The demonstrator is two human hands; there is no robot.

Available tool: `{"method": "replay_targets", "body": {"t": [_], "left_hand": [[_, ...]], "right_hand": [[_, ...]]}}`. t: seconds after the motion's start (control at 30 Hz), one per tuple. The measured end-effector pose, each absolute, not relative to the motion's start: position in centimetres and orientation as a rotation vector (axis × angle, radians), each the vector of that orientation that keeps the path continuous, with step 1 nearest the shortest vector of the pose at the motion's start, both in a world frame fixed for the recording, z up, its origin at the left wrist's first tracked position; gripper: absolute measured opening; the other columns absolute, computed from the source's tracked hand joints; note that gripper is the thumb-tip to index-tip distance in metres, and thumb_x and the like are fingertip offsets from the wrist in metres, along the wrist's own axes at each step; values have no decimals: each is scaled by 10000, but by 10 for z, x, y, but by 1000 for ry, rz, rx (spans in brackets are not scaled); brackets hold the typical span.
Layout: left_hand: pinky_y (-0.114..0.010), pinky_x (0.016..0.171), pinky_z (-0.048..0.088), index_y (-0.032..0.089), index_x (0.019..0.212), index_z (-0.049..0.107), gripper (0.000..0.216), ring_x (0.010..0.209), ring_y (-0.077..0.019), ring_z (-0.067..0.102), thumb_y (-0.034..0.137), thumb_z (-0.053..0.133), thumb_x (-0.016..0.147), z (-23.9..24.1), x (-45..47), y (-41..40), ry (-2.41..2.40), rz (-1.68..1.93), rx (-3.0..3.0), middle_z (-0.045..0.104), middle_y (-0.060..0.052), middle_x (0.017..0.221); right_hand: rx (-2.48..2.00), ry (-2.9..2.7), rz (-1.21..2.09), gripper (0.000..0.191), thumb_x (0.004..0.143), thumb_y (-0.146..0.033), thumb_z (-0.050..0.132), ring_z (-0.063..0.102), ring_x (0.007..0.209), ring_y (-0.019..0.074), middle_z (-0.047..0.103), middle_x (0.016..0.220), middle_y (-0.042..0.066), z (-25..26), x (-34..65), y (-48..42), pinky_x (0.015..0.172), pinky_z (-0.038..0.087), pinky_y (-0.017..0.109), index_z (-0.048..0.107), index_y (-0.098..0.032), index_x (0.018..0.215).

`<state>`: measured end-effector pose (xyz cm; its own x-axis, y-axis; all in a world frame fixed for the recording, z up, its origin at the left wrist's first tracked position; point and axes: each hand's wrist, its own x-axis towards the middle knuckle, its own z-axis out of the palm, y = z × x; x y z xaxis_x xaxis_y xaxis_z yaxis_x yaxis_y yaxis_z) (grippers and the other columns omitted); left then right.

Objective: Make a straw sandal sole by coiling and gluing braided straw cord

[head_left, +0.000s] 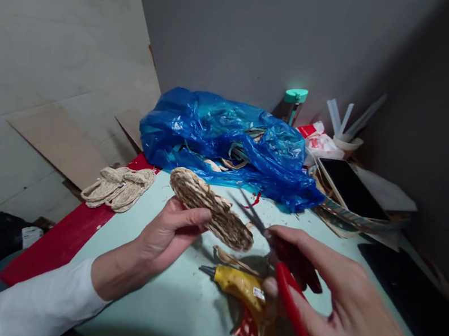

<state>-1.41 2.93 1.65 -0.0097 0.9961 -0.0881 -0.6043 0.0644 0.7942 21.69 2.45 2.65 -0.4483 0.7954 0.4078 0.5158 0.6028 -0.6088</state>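
Observation:
Between the thumb and fingers of my left hand (170,233) is a braided straw sole (213,209), long and oval, held tilted above the table. My right hand (340,302) grips a pair of red-handled scissors (289,293). Their blades are parted and point toward the sole's right end, apart from it. Below them on the table lies a yellow hot glue gun (245,289) with a red trigger, its nozzle to the left. A twisted strip of straw (230,258) rests just behind the glue gun.
A blue plastic bag (214,126) holding straw strands fills the table's back. Woven straw slippers (120,188) sit on the red left edge. At right are a tablet-like device (353,186) on a tray, a cup (347,144) of glue sticks and a dark flat panel (408,302).

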Motion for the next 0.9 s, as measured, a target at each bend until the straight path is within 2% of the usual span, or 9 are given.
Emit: {"method": "replay_targets", "body": {"t": [0.13,0.2,0.3,0.4,0.47,0.63,0.7,0.77,0.9], "left_hand": [[-277,900,530,198,803,787,205,908,-205,689,58,819,658,24,-18,23,924,1580,1040,776,-48,908],[-297,971,494,201,773,796,239,1025,-251,655,26,837,614,25,-20,15,1001,1648,1282,772,-83,962],[-355,1083,415,280,765,792,344,1219,-293,552,4,849,569,21,-23,4,1065,1649,1505,779,-52,1023],[-415,1153,332,332,782,781,376,1321,-300,471,22,853,580,12,-27,-2,1091,1520,1689,775,-13,1088],[-456,1166,305,344,818,783,353,1336,-312,455,59,847,620,5,-28,-2,1114,1469,1839,764,-13,1126],[-470,1098,406,317,955,774,347,1228,-306,551,139,844,666,-2,-23,13,1174,1699,2026,728,-37,1192],[-455,1035,470,294,1102,719,365,1136,-267,615,172,776,763,1,-20,22,1204,1755,1871,699,-51,1219],[-425,954,523,256,1181,644,345,1051,-239,660,221,705,844,6,-18,28,1144,1633,1514,694,-72,1182],[-428,925,531,177,1229,591,478,1084,-304,659,413,709,831,12,-13,25,733,1220,979,690,-136,1173]], "right_hand": [[-1070,-1757,1226,363,950,-549,561,579,657,146,595,782,18,27,207,28,570,481,227,577,-195,1028],[-933,-1518,1558,415,943,-575,582,592,702,146,600,842,31,27,197,27,608,498,230,530,-189,1088],[-784,-1221,1838,431,917,-506,665,612,788,150,601,921,33,30,181,21,692,522,246,479,-201,1159],[-804,-1229,1755,365,896,-434,695,586,783,141,560,892,7,38,171,16,678,504,235,494,-194,1082],[-832,-1269,1690,395,849,-367,737,581,798,140,559,945,6,41,169,15,683,503,236,477,-203,1098],[-758,-1294,1578,486,823,-335,759,589,792,142,555,986,11,37,175,22,711,542,264,418,-229,1153],[-781,-1365,1441,468,839,-323,742,599,797,137,561,977,15,37,179,26,688,544,235,420,-220,1161],[-812,-1477,1293,411,853,-274,711,595,761,115,572,947,12,39,182,29,644,526,191,441,-195,1151],[-821,-1684,1031,300,842,-151,656,564,711,84,580,874,-20,41,180,35,645,491,161,487,-172,1089]]}}
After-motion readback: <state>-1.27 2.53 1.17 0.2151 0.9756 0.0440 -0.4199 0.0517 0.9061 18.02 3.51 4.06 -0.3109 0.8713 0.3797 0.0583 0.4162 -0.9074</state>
